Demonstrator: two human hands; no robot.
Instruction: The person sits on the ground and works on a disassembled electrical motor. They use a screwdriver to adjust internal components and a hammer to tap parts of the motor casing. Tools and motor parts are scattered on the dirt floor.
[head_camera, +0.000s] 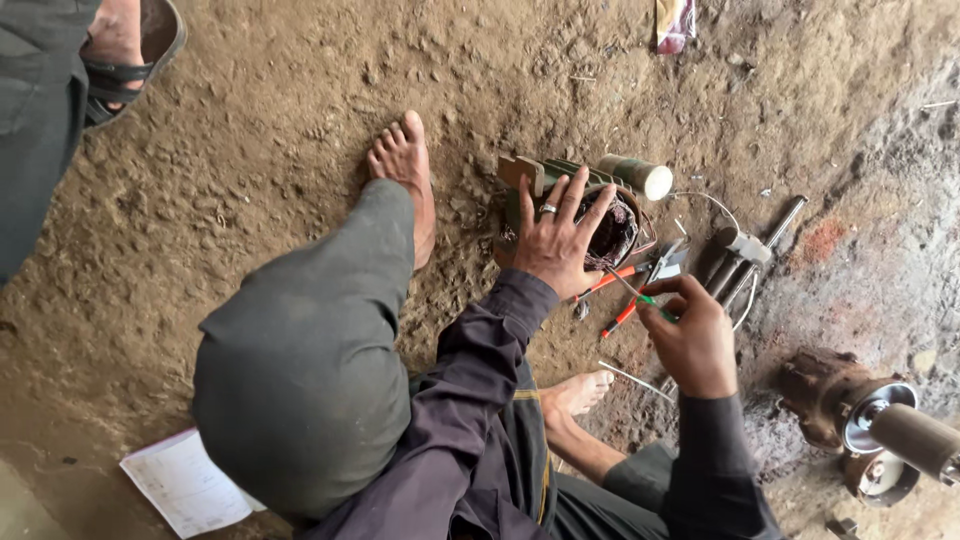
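- Bent knee (300, 370) in grey trousers fills the near view.
- Left hand (556, 240), fingers spread wide, presses flat on a motor stator (615, 232) lying far on the dirt floor (250, 150).
- Stator judged heavy and rigid, its windings fragile; grip the outer shell.
- Right hand (692, 340) pinches a green-handled tool (650, 298).
- Red-handled pliers (625, 290) and a rusty motor (860, 420) crowd the right.

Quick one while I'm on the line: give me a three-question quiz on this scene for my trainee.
1. True or false: the left hand rests flat on the round wound motor part.
2. What does the right hand pinch? A) a thin green-handled tool B) a hammer C) a paper sheet
3. Fill in: the orange-handled pliers lie on the ____ between the two hands.

Key: 1 true; 2 A; 3 dirt ground
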